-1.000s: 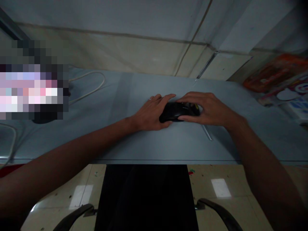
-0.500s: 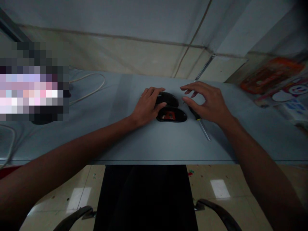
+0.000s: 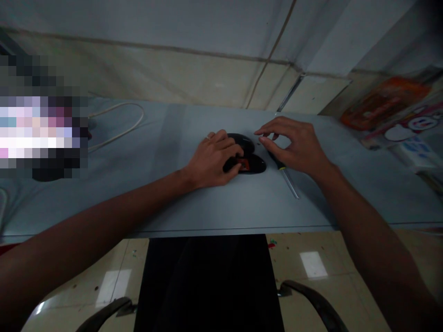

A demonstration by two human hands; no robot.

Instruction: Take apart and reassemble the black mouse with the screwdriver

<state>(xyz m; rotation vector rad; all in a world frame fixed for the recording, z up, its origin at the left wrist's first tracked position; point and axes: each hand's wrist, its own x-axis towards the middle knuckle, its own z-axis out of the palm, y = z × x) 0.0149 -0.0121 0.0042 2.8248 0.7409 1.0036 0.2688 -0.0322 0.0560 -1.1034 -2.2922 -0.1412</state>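
My left hand (image 3: 211, 159) is curled over one half of an opened computer mouse (image 3: 258, 163), thumb and fingers on its left end. Inside that black shell a red circuit board (image 3: 244, 164) shows. Just behind it, partly hidden by my fingers, lies the other black mouse shell (image 3: 240, 140). My right hand (image 3: 294, 143) hovers to the right of the shells, its thumb and index fingertips close but slightly apart, nothing visible between them. Below those fingertips is a tiny dark piece (image 3: 258, 144), too small to name. A screwdriver (image 3: 290, 183) lies under the right hand, its dark handle partly covered.
The grey desk (image 3: 207, 207) runs along a tiled wall (image 3: 155, 69). A white cable (image 3: 121, 106) loops at the left beside a blurred-out area. On the right stand an orange package (image 3: 387, 101) and other packages. Chair armrests (image 3: 311, 299) show below.
My left hand has shifted from between the two shells onto the half with the red board. The right thumb and index finger have come closer together. The view has moved slightly.
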